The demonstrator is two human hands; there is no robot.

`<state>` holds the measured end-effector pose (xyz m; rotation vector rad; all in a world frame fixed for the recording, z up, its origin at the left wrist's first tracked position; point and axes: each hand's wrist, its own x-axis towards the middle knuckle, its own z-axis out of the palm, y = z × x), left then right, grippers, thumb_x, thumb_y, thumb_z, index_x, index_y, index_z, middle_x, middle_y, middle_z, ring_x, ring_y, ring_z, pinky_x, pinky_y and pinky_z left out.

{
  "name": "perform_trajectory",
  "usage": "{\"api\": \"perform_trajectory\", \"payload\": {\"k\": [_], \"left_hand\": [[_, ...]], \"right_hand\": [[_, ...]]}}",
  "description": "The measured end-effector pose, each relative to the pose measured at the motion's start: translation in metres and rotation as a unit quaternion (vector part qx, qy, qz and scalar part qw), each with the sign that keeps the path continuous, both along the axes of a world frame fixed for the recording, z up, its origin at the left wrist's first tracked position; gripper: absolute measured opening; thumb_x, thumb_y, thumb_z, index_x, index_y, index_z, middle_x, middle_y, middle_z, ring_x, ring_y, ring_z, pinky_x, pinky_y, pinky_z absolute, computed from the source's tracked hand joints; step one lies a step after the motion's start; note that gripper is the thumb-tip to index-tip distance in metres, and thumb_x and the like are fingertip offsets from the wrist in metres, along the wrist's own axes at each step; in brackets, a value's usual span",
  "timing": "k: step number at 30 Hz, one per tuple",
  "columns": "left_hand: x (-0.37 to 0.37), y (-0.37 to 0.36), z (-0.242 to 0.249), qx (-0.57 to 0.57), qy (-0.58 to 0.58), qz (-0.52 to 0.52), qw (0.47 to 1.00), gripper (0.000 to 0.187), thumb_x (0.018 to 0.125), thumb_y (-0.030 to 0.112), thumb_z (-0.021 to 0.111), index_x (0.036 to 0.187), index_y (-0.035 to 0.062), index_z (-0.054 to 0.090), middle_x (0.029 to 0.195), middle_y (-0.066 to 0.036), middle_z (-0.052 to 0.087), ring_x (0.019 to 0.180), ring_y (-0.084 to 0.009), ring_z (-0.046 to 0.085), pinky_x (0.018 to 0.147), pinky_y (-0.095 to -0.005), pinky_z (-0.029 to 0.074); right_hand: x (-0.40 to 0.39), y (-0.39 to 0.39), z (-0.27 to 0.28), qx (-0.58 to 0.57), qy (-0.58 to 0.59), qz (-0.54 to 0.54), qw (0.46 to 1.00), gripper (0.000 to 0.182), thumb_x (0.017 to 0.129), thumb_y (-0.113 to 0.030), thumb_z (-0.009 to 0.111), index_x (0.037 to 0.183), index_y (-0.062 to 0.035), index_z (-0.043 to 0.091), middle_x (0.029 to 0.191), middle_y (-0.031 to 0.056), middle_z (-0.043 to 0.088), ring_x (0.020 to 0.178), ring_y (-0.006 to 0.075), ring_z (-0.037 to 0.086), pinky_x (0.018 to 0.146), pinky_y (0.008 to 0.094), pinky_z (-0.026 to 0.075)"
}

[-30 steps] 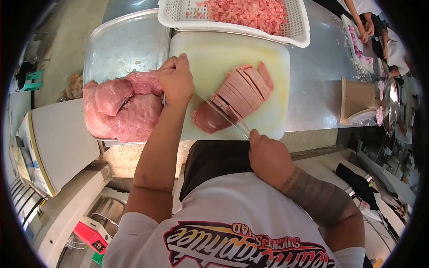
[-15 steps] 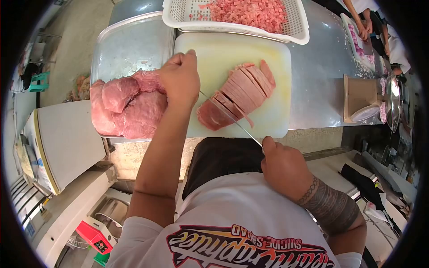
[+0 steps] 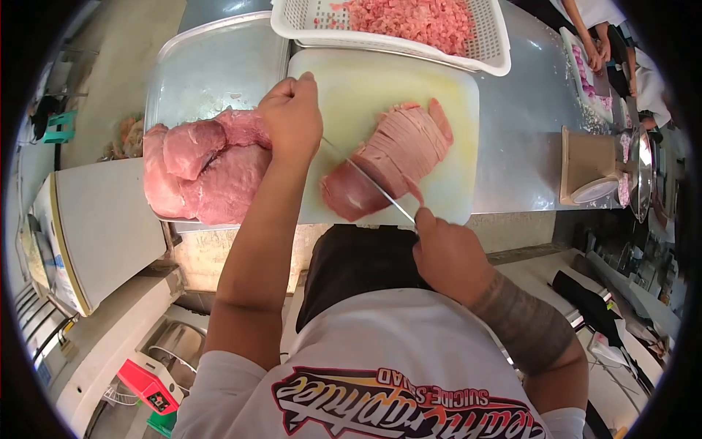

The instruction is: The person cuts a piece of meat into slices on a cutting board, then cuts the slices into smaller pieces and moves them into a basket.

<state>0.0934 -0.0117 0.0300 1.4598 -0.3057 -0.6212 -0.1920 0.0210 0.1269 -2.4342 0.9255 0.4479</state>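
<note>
My right hand (image 3: 455,257) is closed around the handle end of a knife (image 3: 380,189), seen nearly edge-on as a thin line. Its blade lies across a piece of pink raw meat (image 3: 355,192) on the cutting board (image 3: 459,175). To the upper right of the blade the meat is cut into thin slices (image 3: 409,143) leaning together. My left hand (image 3: 291,117) is closed in a fist beside the far end of the blade. Whether it grips the knife tip or anything else is hidden. Larger raw meat chunks (image 3: 219,172) lie just left of that hand.
A metal tray (image 3: 183,66) holds the large chunks. Beyond the board stands a white perforated basket (image 3: 409,51) of diced meat. A brown scale (image 3: 585,164) is on the right of the metal table (image 3: 519,154). Another person's hands (image 3: 596,55) work over purple pieces at upper right.
My right hand and the knife have moved a little up and left. The slices now sit closer together, their gaps closed. My left hand stays nearly in place, still in a fist.
</note>
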Motion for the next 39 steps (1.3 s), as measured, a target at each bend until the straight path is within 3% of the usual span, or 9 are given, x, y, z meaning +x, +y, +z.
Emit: {"api": "perform_trajectory", "payload": {"k": [6, 12, 15, 18, 22, 24, 27, 31, 39], "left_hand": [[-0.007, 0.010, 0.014, -0.079, 0.007, 0.003, 0.997, 0.044, 0.102, 0.014, 0.069, 0.066, 0.0122, 0.044, 0.056, 0.007, 0.040, 0.044, -0.0048, 0.032, 0.043, -0.0269, 0.025], [0.009, 0.015, 0.002, 0.060, -0.099, -0.042, 0.992, 0.045, 0.100, 0.014, 0.072, 0.063, 0.0028, 0.048, 0.056, 0.003, 0.042, 0.057, -0.0058, 0.037, 0.050, -0.0308, 0.033], [0.010, 0.031, -0.014, 0.054, -0.147, -0.049, 0.986, 0.029, 0.099, 0.015, 0.072, 0.078, 0.0027, 0.057, 0.069, 0.002, 0.053, 0.067, -0.0071, 0.046, 0.059, -0.0299, 0.039], [-0.004, 0.057, 0.001, 0.001, -0.292, 0.004, 0.956, 0.017, 0.099, 0.015, 0.073, 0.099, 0.0023, 0.062, 0.093, -0.005, 0.063, 0.083, -0.0128, 0.056, 0.072, -0.0312, 0.045], [-0.026, 0.140, -0.007, 0.125, -0.479, -0.226, 0.839, 0.040, 0.086, 0.010, 0.082, 0.121, 0.0022, 0.063, 0.120, -0.018, 0.064, 0.109, -0.0372, 0.061, 0.096, -0.0481, 0.048], [-0.065, 0.151, 0.000, 0.146, -0.452, -0.310, 0.824, 0.063, 0.079, 0.012, 0.088, 0.135, 0.0034, 0.060, 0.130, -0.024, 0.063, 0.120, -0.0451, 0.060, 0.100, -0.0521, 0.049], [-0.084, 0.149, -0.001, 0.235, -0.492, -0.313, 0.778, 0.079, 0.077, 0.017, 0.091, 0.145, 0.0023, 0.054, 0.140, -0.024, 0.059, 0.127, -0.0468, 0.056, 0.106, -0.0540, 0.046], [-0.084, 0.154, -0.012, 0.236, -0.457, -0.303, 0.802, 0.085, 0.073, 0.020, 0.093, 0.145, 0.0010, 0.051, 0.146, -0.024, 0.055, 0.133, -0.0446, 0.053, 0.112, -0.0538, 0.040], [-0.082, 0.152, -0.015, 0.242, -0.453, -0.308, 0.800, 0.088, 0.072, 0.020, 0.095, 0.144, 0.0010, 0.049, 0.146, -0.025, 0.055, 0.133, -0.0448, 0.053, 0.112, -0.0540, 0.040]], "right_hand": [[-0.001, 0.008, 0.033, 0.021, 0.009, -0.020, 1.000, 0.022, 0.092, -0.012, 0.067, 0.103, 0.0000, 0.053, 0.080, 0.0210, 0.069, 0.072, 0.0404, 0.073, 0.065, 0.0511, 0.059], [0.005, 0.012, -0.001, 0.048, -0.038, -0.017, 0.998, 0.020, 0.091, -0.010, 0.065, 0.104, 0.0004, 0.054, 0.078, 0.0212, 0.069, 0.072, 0.0394, 0.073, 0.065, 0.0508, 0.059], [0.008, 0.019, -0.023, 0.061, -0.036, -0.030, 0.997, 0.020, 0.091, -0.009, 0.065, 0.106, 0.0009, 0.054, 0.080, 0.0238, 0.070, 0.075, 0.0430, 0.072, 0.069, 0.0533, 0.058], [0.006, 0.019, -0.045, 0.047, -0.038, -0.038, 0.997, 0.021, 0.091, -0.008, 0.065, 0.106, 0.0006, 0.054, 0.082, 0.0248, 0.070, 0.075, 0.0440, 0.071, 0.069, 0.0538, 0.057], [-0.002, 0.011, -0.054, 0.019, -0.066, -0.028, 0.997, 0.021, 0.091, -0.009, 0.065, 0.106, -0.0001, 0.054, 0.082, 0.0240, 0.070, 0.073, 0.0427, 0.071, 0.066, 0.0524, 0.058], [0.000, 0.010, -0.054, 0.018, -0.069, -0.017, 0.997, 0.020, 0.091, -0.011, 0.065, 0.106, -0.0015, 0.053, 0.079, 0.0201, 0.069, 0.070, 0.0393, 0.072, 0.063, 0.0492, 0.058], [-0.007, 0.011, -0.046, 0.020, -0.058, 0.009, 0.998, 0.019, 0.093, -0.011, 0.063, 0.106, -0.0020, 0.053, 0.080, 0.0189, 0.068, 0.069, 0.0383, 0.072, 0.061, 0.0488, 0.058], [-0.050, 0.011, -0.012, 0.081, -0.018, 0.003, 0.997, 0.017, 0.094, -0.009, 0.060, 0.108, -0.0014, 0.053, 0.082, 0.0203, 0.069, 0.070, 0.0403, 0.071, 0.062, 0.0516, 0.057], [-0.009, 0.006, -0.063, 0.050, -0.115, 0.011, 0.992, 0.022, 0.091, -0.010, 0.064, 0.109, -0.0007, 0.056, 0.082, 0.0199, 0.071, 0.077, 0.0411, 0.073, 0.068, 0.0525, 0.058]]}}
